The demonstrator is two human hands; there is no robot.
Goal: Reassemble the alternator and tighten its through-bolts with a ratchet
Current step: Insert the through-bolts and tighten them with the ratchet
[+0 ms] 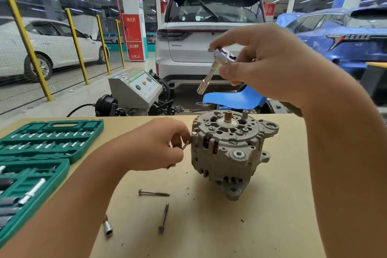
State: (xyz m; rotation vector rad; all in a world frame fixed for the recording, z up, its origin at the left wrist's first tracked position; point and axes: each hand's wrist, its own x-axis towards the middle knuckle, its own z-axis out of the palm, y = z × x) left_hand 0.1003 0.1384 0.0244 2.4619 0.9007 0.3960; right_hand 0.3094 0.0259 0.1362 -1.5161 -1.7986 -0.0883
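Note:
A grey cast alternator (230, 153) stands on the tan tabletop (261, 226), its shaft end up. My left hand (159, 144) pinches a through-bolt (186, 145) against the alternator's left side, just below a bolt head (194, 133) seated in the housing. My right hand (266, 65) is raised above the alternator and grips a chrome ratchet (217, 65) with a long socket pointing down and left. Two loose through-bolts (154, 193) (163, 218) lie on the table in front of the alternator.
A green socket set case (41, 153) lies open at the left. A loose socket (107, 226) rests near the table's front. Beyond the far edge are a grey training rig (136, 90), a blue seat (232, 98) and parked cars.

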